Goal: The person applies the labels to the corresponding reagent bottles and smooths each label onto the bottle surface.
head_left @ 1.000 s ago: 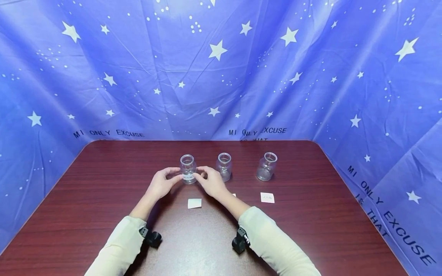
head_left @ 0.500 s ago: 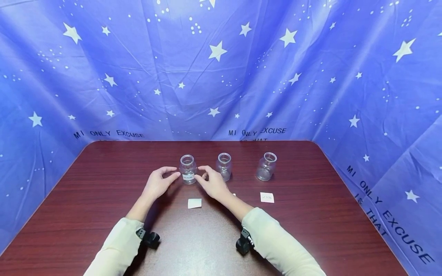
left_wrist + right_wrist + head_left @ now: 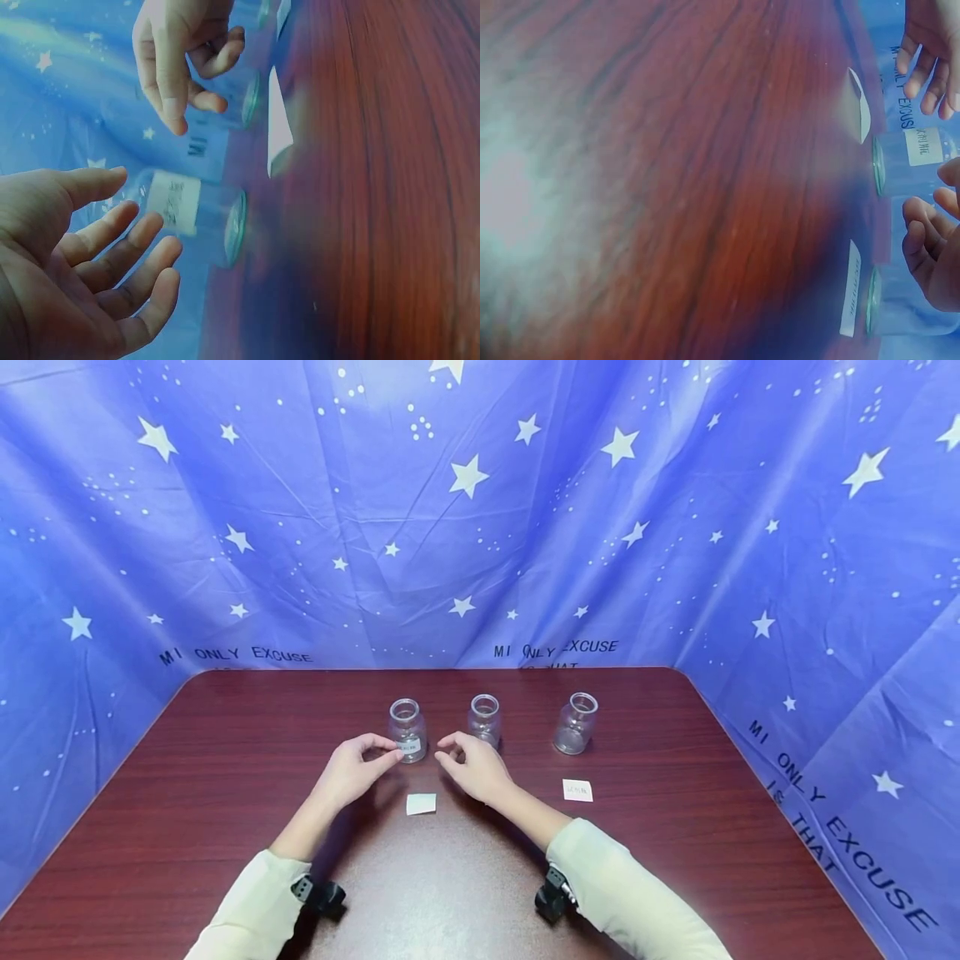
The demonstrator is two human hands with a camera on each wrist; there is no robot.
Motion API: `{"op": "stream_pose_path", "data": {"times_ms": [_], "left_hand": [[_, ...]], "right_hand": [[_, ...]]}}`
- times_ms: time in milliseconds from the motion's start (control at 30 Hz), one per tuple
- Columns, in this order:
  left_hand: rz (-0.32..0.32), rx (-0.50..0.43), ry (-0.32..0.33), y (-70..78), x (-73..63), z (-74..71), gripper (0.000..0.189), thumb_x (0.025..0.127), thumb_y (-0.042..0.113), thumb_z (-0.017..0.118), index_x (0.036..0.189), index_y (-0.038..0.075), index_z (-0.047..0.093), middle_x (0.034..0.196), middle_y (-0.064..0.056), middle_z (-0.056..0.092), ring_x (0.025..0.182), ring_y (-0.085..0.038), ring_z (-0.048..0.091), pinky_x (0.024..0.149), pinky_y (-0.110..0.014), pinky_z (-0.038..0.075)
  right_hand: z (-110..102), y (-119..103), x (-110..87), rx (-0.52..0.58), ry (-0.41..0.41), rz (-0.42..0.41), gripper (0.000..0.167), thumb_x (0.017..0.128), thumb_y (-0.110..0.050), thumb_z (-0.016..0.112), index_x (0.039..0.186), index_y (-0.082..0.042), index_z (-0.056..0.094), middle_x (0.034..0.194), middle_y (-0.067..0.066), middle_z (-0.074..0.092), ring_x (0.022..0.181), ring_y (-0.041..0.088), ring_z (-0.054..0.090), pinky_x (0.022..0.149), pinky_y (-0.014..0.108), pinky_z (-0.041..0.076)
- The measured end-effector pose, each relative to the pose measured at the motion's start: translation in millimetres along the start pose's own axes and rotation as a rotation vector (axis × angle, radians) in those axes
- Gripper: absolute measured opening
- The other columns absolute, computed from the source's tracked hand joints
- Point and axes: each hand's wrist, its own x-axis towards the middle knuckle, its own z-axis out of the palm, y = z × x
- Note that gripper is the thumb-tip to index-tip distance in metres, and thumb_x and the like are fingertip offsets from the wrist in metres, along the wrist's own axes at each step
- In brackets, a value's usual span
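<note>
A clear glass jar (image 3: 407,727) with a white written label (image 3: 408,747) on its front stands upright at the left of a row. Just left of it is my left hand (image 3: 357,770), fingers relaxed, thumb tip overlapping the jar's edge in the head view. The left wrist view shows that hand (image 3: 97,262) with parted fingers and nothing in them. My right hand (image 3: 474,767), loosely bent and holding nothing, hovers between this jar and the middle jar (image 3: 484,714), covering part of the latter. A third jar (image 3: 576,727), unlabelled, stands at the right.
A white paper slip (image 3: 421,803) lies in front of the labelled jar. Another slip with writing (image 3: 577,790) lies before the right jar. A written slip (image 3: 851,289) near the middle jar shows in the right wrist view. Behind the wooden table (image 3: 225,760) hangs a blue star-patterned curtain (image 3: 300,485).
One second ago the fingertips of both hands were on the labelled jar. The right hand has drawn away to the right; the left has loosened and shifted slightly towards me. The jar stays put.
</note>
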Motion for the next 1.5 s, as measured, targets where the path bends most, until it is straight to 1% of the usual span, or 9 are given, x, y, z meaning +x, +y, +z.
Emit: {"op": "stream_pose_path", "data": {"times_ms": [133, 333, 600, 767, 967, 1100, 1233, 1367, 1500], "left_hand": [[0.034, -0.029, -0.039, 8.6, -2.2, 7.8, 0.021, 0.083, 0.023, 0.069, 0.098, 0.007, 0.068, 0.089, -0.006, 0.071, 0.079, -0.012, 0.062, 0.07, -0.025, 0.048], [0.069, -0.067, -0.103, 20.6, -3.7, 22.2, 0.022, 0.082, 0.02, 0.07, 0.097, 0.005, 0.068, 0.085, -0.004, 0.07, 0.077, -0.009, 0.063, 0.07, -0.023, 0.049], [0.115, -0.064, -0.172, 33.9, -3.8, 41.1, 0.022, 0.081, 0.02, 0.071, 0.096, 0.005, 0.067, 0.082, -0.002, 0.069, 0.074, -0.008, 0.061, 0.069, -0.023, 0.049], [0.161, -0.042, -0.212, 41.8, -3.2, 51.7, 0.024, 0.08, 0.02, 0.071, 0.096, 0.003, 0.065, 0.083, -0.002, 0.069, 0.076, -0.009, 0.061, 0.071, -0.024, 0.049], [0.182, 0.015, -0.24, 49.9, -1.3, 64.6, 0.023, 0.079, 0.021, 0.072, 0.096, 0.006, 0.065, 0.087, -0.003, 0.068, 0.079, -0.011, 0.061, 0.073, -0.026, 0.048], [0.198, 0.072, -0.251, 51.7, 0.6, 72.9, 0.023, 0.078, 0.022, 0.073, 0.096, 0.009, 0.065, 0.089, -0.002, 0.069, 0.081, -0.013, 0.063, 0.074, -0.029, 0.049], [0.192, 0.136, -0.277, 53.6, 2.4, 81.1, 0.024, 0.078, 0.023, 0.073, 0.096, 0.011, 0.064, 0.088, 0.0, 0.069, 0.083, -0.014, 0.063, 0.074, -0.03, 0.048], [0.18, 0.189, -0.308, 55.8, 3.0, 87.1, 0.023, 0.076, 0.023, 0.073, 0.095, 0.013, 0.064, 0.088, 0.002, 0.068, 0.084, -0.012, 0.062, 0.075, -0.03, 0.047], [0.203, 0.256, -0.311, 56.3, 3.7, 92.5, 0.026, 0.072, 0.024, 0.076, 0.093, 0.013, 0.065, 0.085, 0.002, 0.066, 0.08, -0.012, 0.06, 0.072, -0.028, 0.046]], "right_hand": [[-6.7, 1.3, -6.5, -0.015, -0.015, -0.014, 0.019, 0.09, -0.029, 0.06, 0.103, -0.017, 0.066, 0.076, -0.009, 0.063, 0.069, 0.003, 0.055, 0.06, 0.019, 0.042], [-17.2, 5.9, -17.3, 0.0, -0.051, -0.031, 0.018, 0.089, -0.028, 0.06, 0.101, -0.015, 0.066, 0.076, -0.009, 0.063, 0.066, 0.002, 0.055, 0.059, 0.019, 0.043], [-30.4, 17.8, -29.8, 0.025, -0.065, -0.026, 0.019, 0.089, -0.024, 0.061, 0.103, -0.012, 0.065, 0.078, -0.007, 0.063, 0.072, 0.006, 0.058, 0.063, 0.019, 0.044], [-38.6, 27.4, -36.1, 0.045, -0.073, -0.01, 0.022, 0.089, -0.023, 0.062, 0.107, -0.011, 0.064, 0.075, -0.006, 0.062, 0.064, 0.005, 0.056, 0.056, 0.019, 0.044], [-46.0, 42.5, -44.2, 0.039, -0.105, 0.026, 0.022, 0.088, -0.022, 0.064, 0.107, -0.013, 0.063, 0.071, -0.007, 0.059, 0.046, 0.003, 0.049, 0.048, 0.02, 0.042], [-50.8, 49.8, -49.1, 0.001, -0.083, 0.002, 0.02, 0.085, -0.02, 0.067, 0.103, -0.013, 0.064, 0.073, -0.007, 0.059, 0.051, 0.001, 0.046, 0.049, 0.019, 0.04], [-54.8, 54.7, -52.7, -0.037, -0.068, -0.014, 0.02, 0.082, -0.019, 0.07, 0.101, -0.011, 0.066, 0.076, -0.005, 0.06, 0.054, 0.0, 0.043, 0.051, 0.018, 0.039], [-56.7, 59.5, -55.5, -0.095, -0.071, -0.039, 0.022, 0.08, -0.018, 0.072, 0.1, -0.01, 0.067, 0.078, -0.003, 0.059, 0.059, 0.002, 0.044, 0.055, 0.017, 0.038], [-57.6, 63.6, -57.9, -0.154, -0.057, -0.085, 0.025, 0.076, -0.019, 0.074, 0.099, -0.012, 0.067, 0.076, -0.002, 0.057, 0.063, 0.004, 0.045, 0.057, 0.017, 0.037]]}}
